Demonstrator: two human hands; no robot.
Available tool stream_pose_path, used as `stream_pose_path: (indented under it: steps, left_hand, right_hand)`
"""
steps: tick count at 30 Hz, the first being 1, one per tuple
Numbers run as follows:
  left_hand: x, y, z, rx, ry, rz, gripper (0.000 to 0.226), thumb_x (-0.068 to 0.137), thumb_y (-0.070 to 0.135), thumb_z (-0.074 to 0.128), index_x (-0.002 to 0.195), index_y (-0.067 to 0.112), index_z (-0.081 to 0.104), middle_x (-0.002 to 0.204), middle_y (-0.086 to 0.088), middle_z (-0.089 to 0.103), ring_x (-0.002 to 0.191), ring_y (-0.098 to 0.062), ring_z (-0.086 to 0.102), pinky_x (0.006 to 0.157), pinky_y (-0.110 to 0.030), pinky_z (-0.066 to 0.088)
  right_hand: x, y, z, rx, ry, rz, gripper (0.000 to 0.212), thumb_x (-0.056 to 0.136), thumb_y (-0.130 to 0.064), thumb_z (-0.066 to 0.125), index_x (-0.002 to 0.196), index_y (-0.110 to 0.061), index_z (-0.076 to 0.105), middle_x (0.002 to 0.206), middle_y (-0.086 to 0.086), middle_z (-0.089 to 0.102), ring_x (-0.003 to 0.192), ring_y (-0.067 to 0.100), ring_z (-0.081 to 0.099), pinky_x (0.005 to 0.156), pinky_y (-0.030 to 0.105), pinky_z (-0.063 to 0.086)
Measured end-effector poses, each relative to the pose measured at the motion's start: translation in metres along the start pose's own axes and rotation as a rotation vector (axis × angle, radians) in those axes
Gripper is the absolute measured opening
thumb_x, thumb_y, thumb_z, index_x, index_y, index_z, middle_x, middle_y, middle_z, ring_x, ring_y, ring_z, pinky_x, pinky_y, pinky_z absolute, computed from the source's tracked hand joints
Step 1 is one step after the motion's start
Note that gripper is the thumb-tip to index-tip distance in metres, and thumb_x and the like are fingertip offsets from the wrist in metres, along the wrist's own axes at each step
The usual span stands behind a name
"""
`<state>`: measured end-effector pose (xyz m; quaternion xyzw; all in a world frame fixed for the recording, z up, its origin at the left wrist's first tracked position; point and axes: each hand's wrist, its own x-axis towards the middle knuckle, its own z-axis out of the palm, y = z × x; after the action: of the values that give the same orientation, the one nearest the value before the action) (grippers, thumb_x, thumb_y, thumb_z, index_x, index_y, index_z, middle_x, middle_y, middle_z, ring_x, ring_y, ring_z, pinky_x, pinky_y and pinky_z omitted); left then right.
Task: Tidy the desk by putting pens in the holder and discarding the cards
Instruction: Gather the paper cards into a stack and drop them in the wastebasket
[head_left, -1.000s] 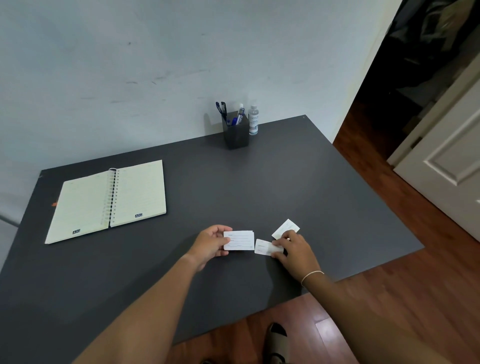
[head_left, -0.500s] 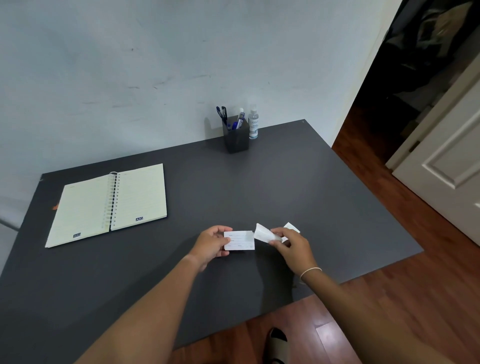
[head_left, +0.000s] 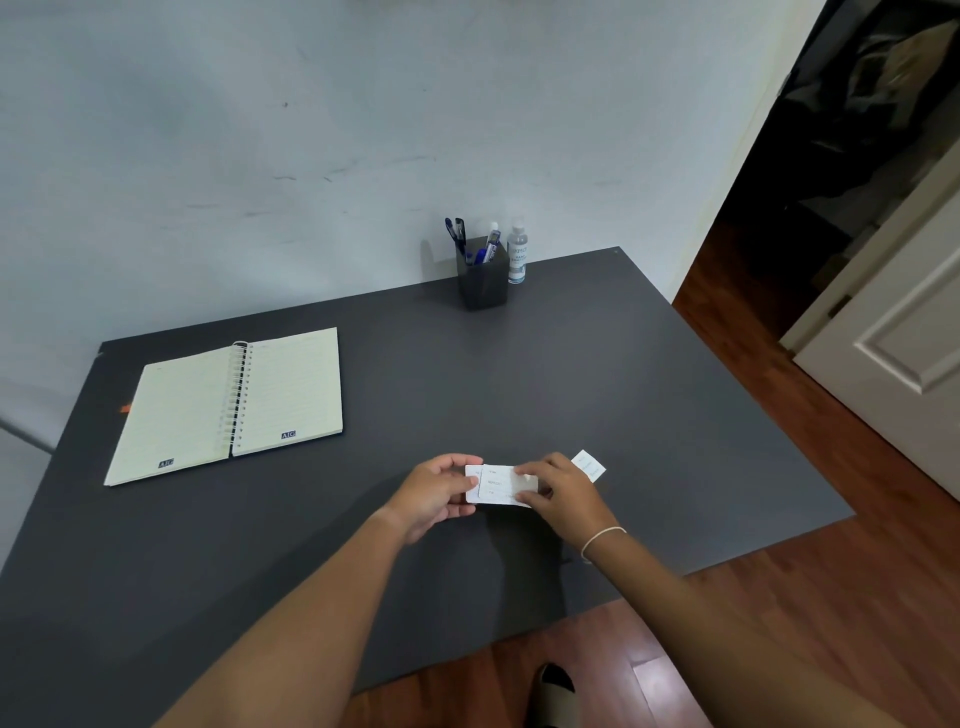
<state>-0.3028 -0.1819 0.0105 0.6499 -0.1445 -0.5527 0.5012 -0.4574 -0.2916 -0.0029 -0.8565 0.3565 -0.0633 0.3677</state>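
Dark grey desk (head_left: 597, 395) against a pale wall. On it: open spiral notebook (head_left: 234, 402) at left, black pen holder (head_left: 483, 280) at back edge, small clear bottle (head_left: 517, 257) just beside it, possibly sanitizer, one white card (head_left: 589, 464) near front right.

Matt dark desk (head_left: 519, 374), apparently paper cards (head_left: 501, 484), glossy wood floor (head_left: 810, 597)

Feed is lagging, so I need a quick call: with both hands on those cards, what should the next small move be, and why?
Probably let the right hand go and reach for the last card lying on the desk just beyond it. The left hand already pinches the stacked cards, and the pens already stand in the holder, so only that card is loose.
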Motion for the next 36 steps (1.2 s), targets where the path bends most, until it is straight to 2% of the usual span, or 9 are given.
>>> stream_pose_path:
  steps: [5,11,16,22,24,28,32,36]
  left_hand:
    - [-0.003,0.0,0.0,-0.014,0.001,-0.004,0.02,0.09,0.001,0.054,0.098,0.018,0.062,0.092,-0.003,0.066,0.077,-0.014,0.062,0.071,-0.026,0.055]
    - [-0.005,-0.001,-0.003,-0.055,-0.005,-0.016,0.018,0.09,0.003,0.056,0.099,0.017,0.062,0.094,-0.006,0.065,0.078,-0.015,0.061,0.076,-0.029,0.055]
    - [-0.004,0.0,0.0,-0.053,-0.005,-0.019,0.019,0.09,0.001,0.056,0.099,0.017,0.062,0.092,-0.007,0.064,0.077,-0.015,0.061,0.073,-0.028,0.056]
    - [-0.004,0.001,0.001,-0.018,-0.011,-0.029,0.023,0.09,-0.002,0.054,0.104,0.014,0.062,0.094,-0.008,0.063,0.076,-0.014,0.06,0.069,-0.025,0.058]
    - [-0.004,0.001,0.002,-0.008,-0.009,-0.027,0.024,0.09,-0.003,0.054,0.105,0.013,0.063,0.093,-0.007,0.064,0.076,-0.014,0.06,0.068,-0.023,0.058]
    - [-0.005,0.002,0.001,-0.016,-0.006,-0.02,0.026,0.09,-0.005,0.051,0.108,0.01,0.062,0.092,-0.005,0.065,0.076,-0.014,0.062,0.065,-0.021,0.057]
    - [-0.005,-0.001,-0.001,-0.011,0.006,-0.036,0.027,0.09,-0.004,0.052,0.11,0.01,0.062,0.095,-0.006,0.066,0.078,-0.014,0.062,0.065,-0.02,0.058]
    - [-0.004,-0.003,0.001,-0.013,0.011,-0.048,0.027,0.09,-0.003,0.053,0.109,0.012,0.063,0.094,-0.005,0.068,0.078,-0.014,0.064,0.068,-0.022,0.058]
  right_hand:
    - [0.001,-0.004,0.009,0.014,0.015,-0.025,0.028,0.085,-0.012,0.061,0.113,-0.011,0.064,0.104,0.006,0.053,0.082,0.013,0.048,0.08,0.018,0.036]
    - [0.001,-0.007,0.012,0.082,0.079,0.001,0.026,0.083,-0.005,0.063,0.108,-0.008,0.067,0.096,-0.001,0.048,0.081,0.015,0.051,0.08,0.017,0.039]
    - [0.002,-0.007,0.011,0.083,0.075,-0.038,0.022,0.082,-0.002,0.062,0.103,-0.006,0.069,0.096,-0.002,0.047,0.08,0.013,0.049,0.07,0.002,0.034]
    - [0.003,-0.008,0.006,0.104,0.094,-0.071,0.024,0.084,0.002,0.058,0.103,-0.005,0.069,0.098,-0.002,0.049,0.084,0.013,0.052,0.073,0.001,0.034]
    - [0.003,-0.008,0.002,0.13,0.114,-0.067,0.027,0.084,0.003,0.056,0.106,-0.006,0.068,0.101,0.0,0.052,0.087,0.014,0.054,0.077,0.003,0.037]
    - [0.004,0.004,-0.013,0.112,0.196,0.006,0.03,0.086,0.002,0.054,0.111,-0.008,0.066,0.113,0.01,0.059,0.097,0.02,0.058,0.087,0.016,0.038]
    - [0.007,0.034,-0.029,-0.09,0.079,0.126,0.036,0.089,-0.01,0.053,0.125,-0.016,0.057,0.133,0.004,0.052,0.124,0.022,0.045,0.101,0.025,0.033]
    - [0.011,0.05,-0.038,-0.176,0.037,0.227,0.047,0.087,-0.024,0.059,0.132,-0.02,0.05,0.141,0.003,0.044,0.13,0.024,0.036,0.107,0.033,0.031]
